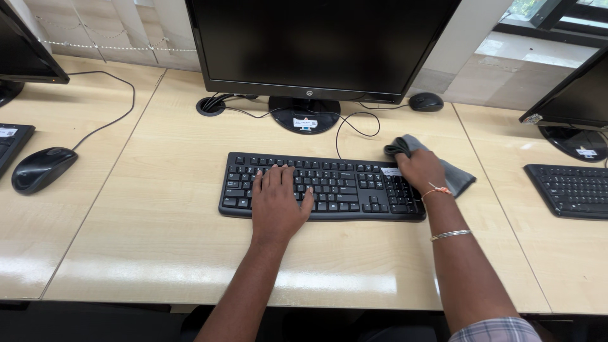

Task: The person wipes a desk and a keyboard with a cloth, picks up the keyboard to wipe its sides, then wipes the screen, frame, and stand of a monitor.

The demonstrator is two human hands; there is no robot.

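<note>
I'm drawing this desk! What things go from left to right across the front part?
Black mouse → left hand on the middle keyboard → right hand on a grey cloth → another keyboard.

Bench [158, 253]: pale wood-grain top, glossy. Directly on it: black keyboard [329, 187] at centre, monitor's round stand [304, 115] behind, grey cloth [453, 174] at the keyboard's right end, black mouse [425, 101] (far right, near the stand), cables.

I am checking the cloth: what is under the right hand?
Under the right hand lies a grey cloth, by the keyboard's right end. The cloth's middle is covered.
</note>
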